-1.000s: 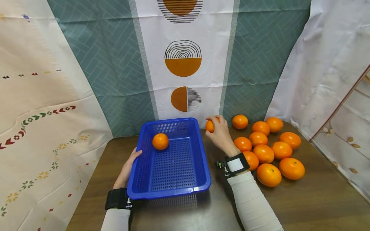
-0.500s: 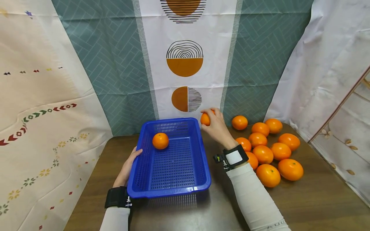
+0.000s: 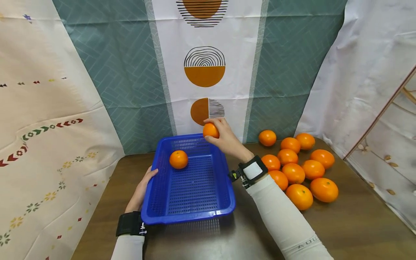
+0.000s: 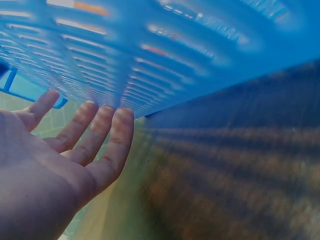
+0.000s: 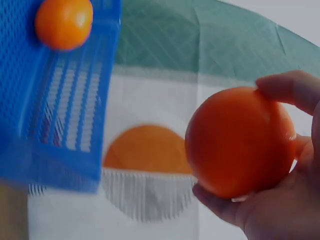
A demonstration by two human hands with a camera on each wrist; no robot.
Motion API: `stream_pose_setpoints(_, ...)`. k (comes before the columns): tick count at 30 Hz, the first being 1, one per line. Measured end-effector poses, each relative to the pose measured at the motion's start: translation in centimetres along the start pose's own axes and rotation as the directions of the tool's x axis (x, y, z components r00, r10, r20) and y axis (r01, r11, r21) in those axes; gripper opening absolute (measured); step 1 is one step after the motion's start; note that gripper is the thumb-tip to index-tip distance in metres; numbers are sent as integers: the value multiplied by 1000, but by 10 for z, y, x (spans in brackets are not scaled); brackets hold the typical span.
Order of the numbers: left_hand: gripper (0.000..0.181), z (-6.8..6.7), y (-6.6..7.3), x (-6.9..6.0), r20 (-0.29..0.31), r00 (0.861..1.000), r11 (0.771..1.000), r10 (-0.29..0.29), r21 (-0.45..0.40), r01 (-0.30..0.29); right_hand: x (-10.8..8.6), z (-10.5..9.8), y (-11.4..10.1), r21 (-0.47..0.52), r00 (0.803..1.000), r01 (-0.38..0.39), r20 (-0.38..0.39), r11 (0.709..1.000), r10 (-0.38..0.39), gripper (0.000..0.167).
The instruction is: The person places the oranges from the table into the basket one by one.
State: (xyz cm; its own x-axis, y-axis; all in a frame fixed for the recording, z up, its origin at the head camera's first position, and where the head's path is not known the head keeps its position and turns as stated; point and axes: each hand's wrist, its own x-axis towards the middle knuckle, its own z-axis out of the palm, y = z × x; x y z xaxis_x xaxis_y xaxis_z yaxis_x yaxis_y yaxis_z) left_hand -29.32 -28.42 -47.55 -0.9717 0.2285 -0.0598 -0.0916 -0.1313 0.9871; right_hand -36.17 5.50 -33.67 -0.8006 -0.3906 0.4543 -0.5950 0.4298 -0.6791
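Observation:
My right hand (image 3: 224,135) grips an orange (image 3: 210,130) between thumb and fingers, above the far right rim of the blue plastic basket (image 3: 229,195). In the right wrist view the gripped orange (image 5: 237,142) is large and apart from the basket wall. Another orange (image 3: 178,159) lies inside the basket, towards its far left corner. My left hand (image 3: 143,189) is at the basket's left side, a digit tip at the rim. In the left wrist view, the fairly straight fingers (image 4: 120,135) of that hand rest against the slotted outer wall (image 4: 165,70).
Several oranges (image 3: 293,173) lie grouped on the right of the brown wooden table (image 3: 341,231); one orange (image 3: 267,138) sits a little apart near the back. A patterned cloth (image 3: 133,79) hangs behind the table, with pale fabric on both sides.
My right hand has carried the orange left, from the table area right of the basket to above its far right rim. The left hand and basket have hardly moved.

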Motion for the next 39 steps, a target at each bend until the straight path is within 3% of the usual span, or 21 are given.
stream_pose_setpoints(3,60,2,0,-11,22,998,998,-59,1,59,6,13,-5,38,997,-19,74,999,16,52)
stream_pose_setpoints(10,60,4,0,-12,8,997,997,-75,-12,75,11,42,-14,66,978,-57,203,996,43,52)
stream_pose_setpoints(18,60,4,-2,-12,0,997,997,-77,-28,77,5,85,-11,-47,938,-24,345,999,39,48)
stream_pose_setpoints(26,61,4,-3,-11,-11,996,996,-83,-15,83,5,105,-8,-89,922,-39,381,995,70,49)
stream_pose_setpoints(35,60,5,-3,-11,7,997,996,-82,-34,83,4,130,1,-164,931,52,365,985,12,49)
stream_pose_setpoints(39,59,4,-2,-11,9,997,996,-77,-39,77,3,136,5,-169,924,96,381,981,-25,49)
